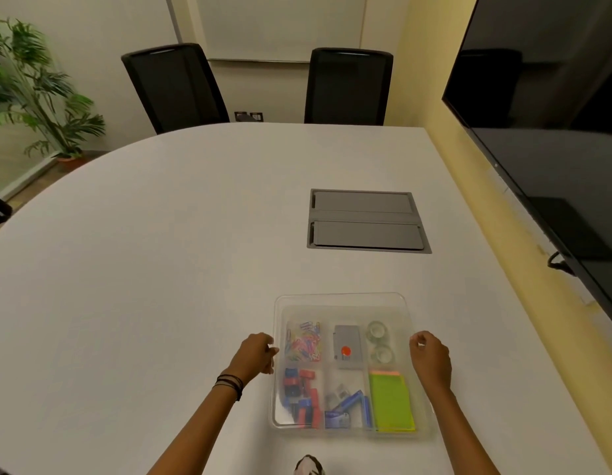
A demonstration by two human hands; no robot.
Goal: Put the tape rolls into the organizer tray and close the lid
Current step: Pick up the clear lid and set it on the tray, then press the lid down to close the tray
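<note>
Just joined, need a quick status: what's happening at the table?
A person has one hand on each side of a clear organizer tray on the white table. The left hand is at its left edge, the right hand at its right edge. Two clear tape rolls already sit in the top-right compartment. A clear lid appears to be on or just over the tray; whether it is fully seated is unclear.

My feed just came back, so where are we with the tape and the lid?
Done: two tape rolls lie in the tray's far right compartment. In hand: the left hand and right hand are at the sides of the clear lid over the tray. Left: I cannot tell whether it is fully seated.
</note>
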